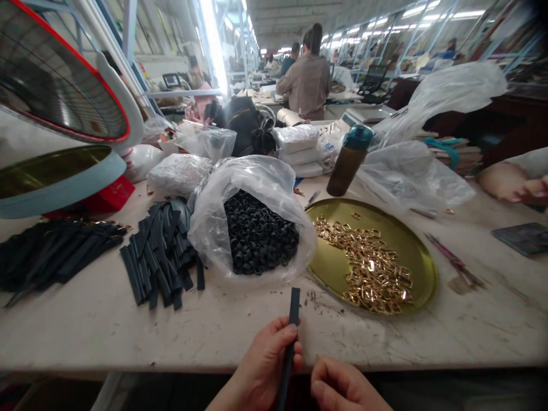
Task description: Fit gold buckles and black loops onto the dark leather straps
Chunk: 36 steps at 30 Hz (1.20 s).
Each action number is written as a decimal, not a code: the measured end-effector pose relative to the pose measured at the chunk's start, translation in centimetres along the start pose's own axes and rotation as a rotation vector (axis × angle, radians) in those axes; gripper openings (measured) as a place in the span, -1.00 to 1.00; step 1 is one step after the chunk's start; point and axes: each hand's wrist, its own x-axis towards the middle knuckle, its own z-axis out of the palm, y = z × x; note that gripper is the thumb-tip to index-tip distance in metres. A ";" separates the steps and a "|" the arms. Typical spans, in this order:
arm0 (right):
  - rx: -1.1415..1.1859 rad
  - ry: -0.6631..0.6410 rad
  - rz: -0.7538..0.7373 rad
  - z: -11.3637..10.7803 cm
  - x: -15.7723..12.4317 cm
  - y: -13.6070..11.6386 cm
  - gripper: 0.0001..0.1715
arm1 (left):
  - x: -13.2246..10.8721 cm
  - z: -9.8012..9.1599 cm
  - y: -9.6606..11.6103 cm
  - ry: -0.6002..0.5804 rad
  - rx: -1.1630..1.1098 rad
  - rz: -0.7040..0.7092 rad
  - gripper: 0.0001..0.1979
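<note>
Near the table's front edge, my left hand is closed around a flat dark strap, thumb on top, with one end pointing up and away. Just to its right, my right hand is closed with curled fingers; whatever they may hold is hidden. Ahead lies an open clear plastic bag full of small black loops. Beside it on the right, a round gold-coloured tray carries many small gold buckles. Loose dark straps are heaped left of the bag.
At far left, more dark straps with gold metal ends lie below a weighing scale and a red-rimmed fan. A bottle stands behind the tray. Pink-handled scissors lie right of it, near another person's hand.
</note>
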 end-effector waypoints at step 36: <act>-0.532 0.451 -0.290 -2.3 8.9 -6.2 -0.65 | -3.8 -3.0 0.8 -0.019 0.318 0.172 -0.68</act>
